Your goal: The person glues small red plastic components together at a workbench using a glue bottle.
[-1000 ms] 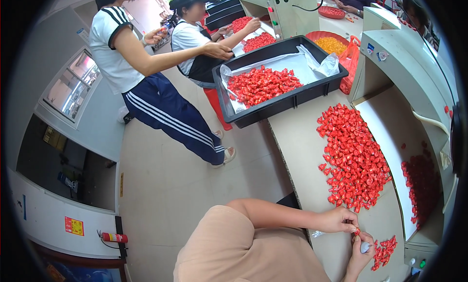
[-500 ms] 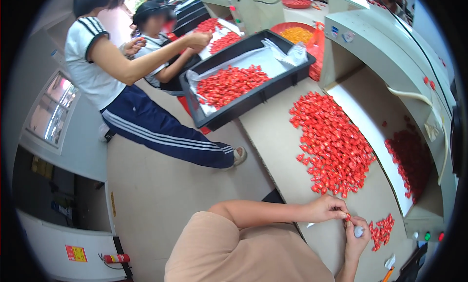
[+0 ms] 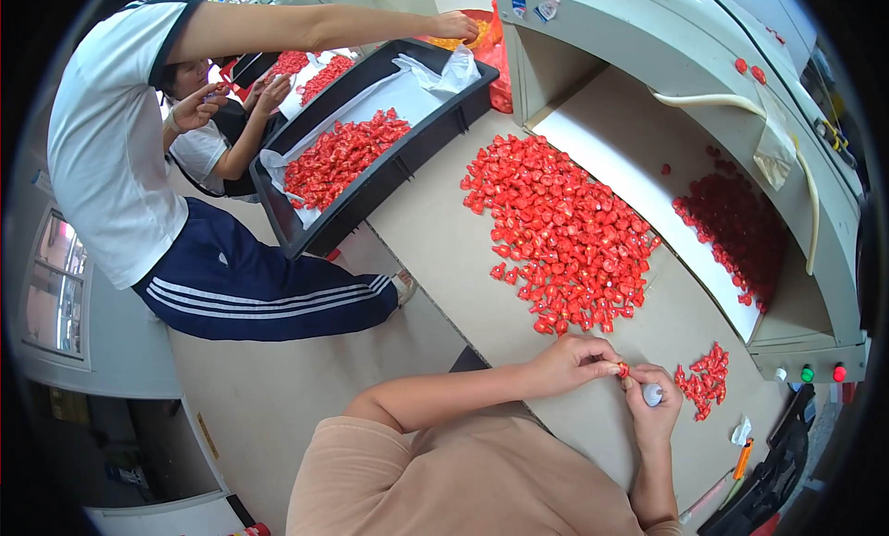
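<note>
My left hand pinches a small shiny red piece between thumb and fingertips. Close against it, my right hand is closed around a small whitish bottle, whose rounded end sticks out of the fist. The bottle's tip is hidden by my fingers, so I cannot tell whether it touches the piece. Beyond my left hand spreads a large heap of similar red pieces on the beige table. A smaller group of red pieces lies just right of my right hand.
A black tray holds white lining and red pieces. A grey machine with a tunnel opening stands along the right; red pieces lie inside. An orange pen-like stick lies near right. A co-worker stands at left; another person sits behind.
My view has swung, shifting everything left and up in the picture. The standing co-worker's arm now stretches over the tray's far end toward the yellow pieces. Both my hands keep their hold.
</note>
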Tool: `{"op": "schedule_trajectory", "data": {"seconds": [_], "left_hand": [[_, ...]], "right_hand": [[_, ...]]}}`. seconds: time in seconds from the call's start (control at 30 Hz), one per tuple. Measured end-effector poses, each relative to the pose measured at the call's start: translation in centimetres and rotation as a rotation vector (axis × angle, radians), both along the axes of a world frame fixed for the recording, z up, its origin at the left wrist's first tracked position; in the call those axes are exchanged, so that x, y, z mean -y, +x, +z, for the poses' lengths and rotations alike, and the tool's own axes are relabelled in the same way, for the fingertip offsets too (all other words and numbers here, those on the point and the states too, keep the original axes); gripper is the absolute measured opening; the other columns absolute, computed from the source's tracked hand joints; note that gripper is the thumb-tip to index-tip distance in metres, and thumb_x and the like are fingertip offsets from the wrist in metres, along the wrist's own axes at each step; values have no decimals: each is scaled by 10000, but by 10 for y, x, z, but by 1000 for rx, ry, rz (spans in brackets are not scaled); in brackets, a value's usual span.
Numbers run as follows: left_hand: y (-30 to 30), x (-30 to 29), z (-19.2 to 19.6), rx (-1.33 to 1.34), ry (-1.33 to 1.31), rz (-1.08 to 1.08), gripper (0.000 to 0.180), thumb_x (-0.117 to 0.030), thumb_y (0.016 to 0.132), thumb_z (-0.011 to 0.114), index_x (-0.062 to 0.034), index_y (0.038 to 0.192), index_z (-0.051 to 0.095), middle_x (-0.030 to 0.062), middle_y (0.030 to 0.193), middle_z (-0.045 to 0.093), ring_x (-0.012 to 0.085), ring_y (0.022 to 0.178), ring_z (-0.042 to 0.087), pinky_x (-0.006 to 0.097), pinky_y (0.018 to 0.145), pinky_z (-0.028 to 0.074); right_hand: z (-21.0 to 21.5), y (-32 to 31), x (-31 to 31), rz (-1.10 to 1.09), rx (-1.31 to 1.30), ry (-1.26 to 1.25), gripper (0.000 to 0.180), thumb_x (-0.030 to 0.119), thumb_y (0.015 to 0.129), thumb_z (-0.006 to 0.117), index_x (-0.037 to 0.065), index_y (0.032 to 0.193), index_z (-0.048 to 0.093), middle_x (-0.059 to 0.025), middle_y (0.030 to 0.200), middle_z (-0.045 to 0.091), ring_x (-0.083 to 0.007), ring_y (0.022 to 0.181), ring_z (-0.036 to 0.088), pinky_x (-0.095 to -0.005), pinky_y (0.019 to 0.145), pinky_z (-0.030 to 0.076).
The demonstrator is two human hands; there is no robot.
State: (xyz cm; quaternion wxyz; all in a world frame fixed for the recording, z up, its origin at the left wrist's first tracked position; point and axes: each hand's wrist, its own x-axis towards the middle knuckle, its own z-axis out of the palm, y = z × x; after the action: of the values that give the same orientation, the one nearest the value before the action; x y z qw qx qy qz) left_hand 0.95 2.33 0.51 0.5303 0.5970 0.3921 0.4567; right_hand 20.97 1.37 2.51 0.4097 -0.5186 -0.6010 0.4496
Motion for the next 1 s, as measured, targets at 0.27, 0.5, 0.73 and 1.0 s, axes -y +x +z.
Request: {"op": "schedule_trajectory", "data": {"seconds": [0.27, 0.5, 0.73, 1.0], "left_hand": [[-7, -4, 2, -60, -56, 36, 119, -109, 871, 677, -21, 950, 684, 61, 853, 682, 109, 745, 628, 256, 664, 508], [-3, -6, 3, -8, -190, -22, 128, -74, 871, 675, -5, 979, 677, 75, 928, 687, 108, 826, 642, 263, 719, 530], [-3, -4, 3, -51, -192, -33, 135, -75, 876, 672, -1, 988, 674, 65, 938, 693, 99, 824, 635, 254, 716, 518], [2, -4, 3, 54, -339, -4, 176, -89, 887, 664, -5, 1041, 669, 41, 921, 685, 72, 818, 614, 232, 729, 504]], "right_hand": [[8, -9, -13, 72, 108, 161, 136, -29, 744, 717, 18, 867, 686, -102, 869, 679, -172, 778, 657, -274, 692, 515], [8, 0, -12, 105, 37, 75, 180, -41, 739, 703, 30, 904, 696, -83, 882, 684, -171, 776, 662, -272, 690, 520], [10, 0, -11, 92, 11, 53, 157, -46, 735, 697, 12, 880, 696, -88, 868, 675, -152, 800, 651, -262, 702, 510], [11, 6, -15, 126, 8, 72, 177, -44, 748, 703, 21, 912, 691, -87, 912, 671, -157, 814, 649, -262, 714, 508]]}}
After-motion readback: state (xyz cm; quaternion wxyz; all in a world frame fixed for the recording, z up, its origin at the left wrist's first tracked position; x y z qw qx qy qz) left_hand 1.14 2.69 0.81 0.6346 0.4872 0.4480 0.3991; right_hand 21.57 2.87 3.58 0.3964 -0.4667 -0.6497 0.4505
